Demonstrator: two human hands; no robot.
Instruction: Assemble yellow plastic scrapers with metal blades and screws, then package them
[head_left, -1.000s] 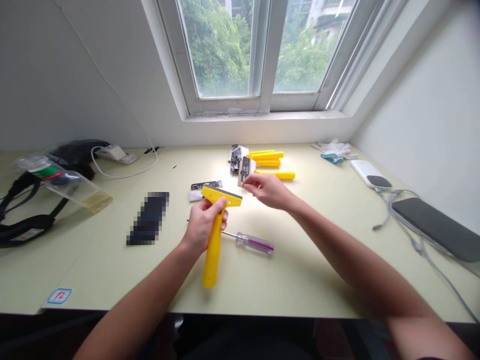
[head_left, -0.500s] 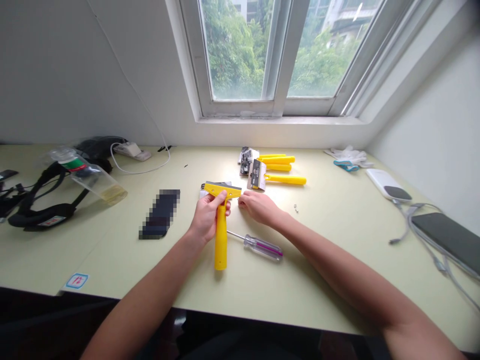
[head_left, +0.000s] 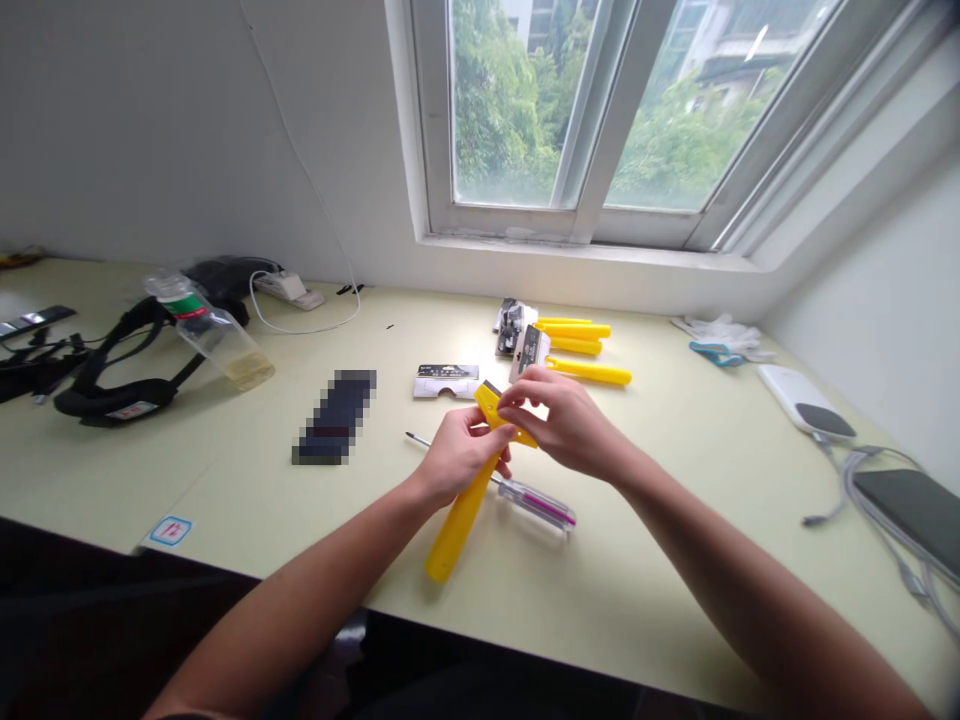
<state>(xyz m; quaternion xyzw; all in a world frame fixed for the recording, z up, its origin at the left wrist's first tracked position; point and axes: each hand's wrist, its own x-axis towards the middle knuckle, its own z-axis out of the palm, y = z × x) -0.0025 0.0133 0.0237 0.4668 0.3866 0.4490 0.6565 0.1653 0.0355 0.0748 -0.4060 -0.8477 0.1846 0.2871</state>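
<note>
A yellow scraper (head_left: 460,530) is held by my left hand (head_left: 456,458), which grips it just below the head, its handle tilted down to the left. My right hand (head_left: 576,422) is at the scraper's head, thumb and fingers pinched together against it. Whatever is between those fingertips is too small or hidden to name. Under the scraper lies a screwdriver (head_left: 536,505) with a clear and purple handle, its tip showing on the left. Behind the head rests a black and white card sleeve (head_left: 446,386).
Several yellow-handled scrapers (head_left: 589,371) with card sleeves lie toward the window. A phone-like dark slab (head_left: 336,418), a bottle (head_left: 225,345) and a black head strap (head_left: 105,400) are on the left. White gloves (head_left: 731,337), a power bank (head_left: 802,398) and cables (head_left: 855,470) sit at right.
My right hand has risen from the tabletop to the scraper's head. The scraper has turned clockwise and shifted right, uncovering the card sleeve. The camera view has tilted and shifted.
</note>
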